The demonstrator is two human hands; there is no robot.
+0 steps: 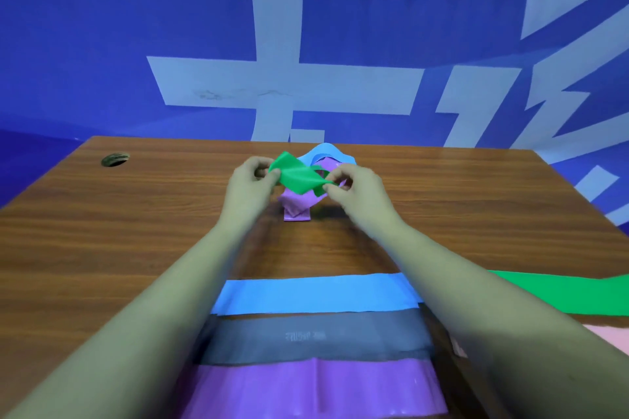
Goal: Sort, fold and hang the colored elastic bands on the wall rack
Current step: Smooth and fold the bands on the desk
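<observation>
Blue wall [68, 44] with large pale-blue characters as backdrop; wood-grain tabletop [136, 231] below, with a round cable hole [115, 159] near its far left corner. Both bare forearms stretched toward the far middle of the tabletop. Left hand [252, 184] and right hand [354, 187] just above the surface, each with thumb and fingertips pinched on one end of a small green band [299, 177], a twisted, slanted span between them. Directly behind and partly hidden by the hands: a light-blue loop [326, 150], rumpled and upright on the tabletop, and a purple loop [296, 209], its lower folded end flat on the wood beneath the small green band. Contact between the held band and these two not discernible. Near edge, between the forearms, three flat strips side by side: flat blue band [316, 292] farthest, grey band [316, 337] with faint print in the middle, flat purple band [316, 388] nearest. At right, beyond the right forearm: long green band [561, 296] flat on the tabletop, and a pink band [609, 333] just nearer, cut by the frame edge.
</observation>
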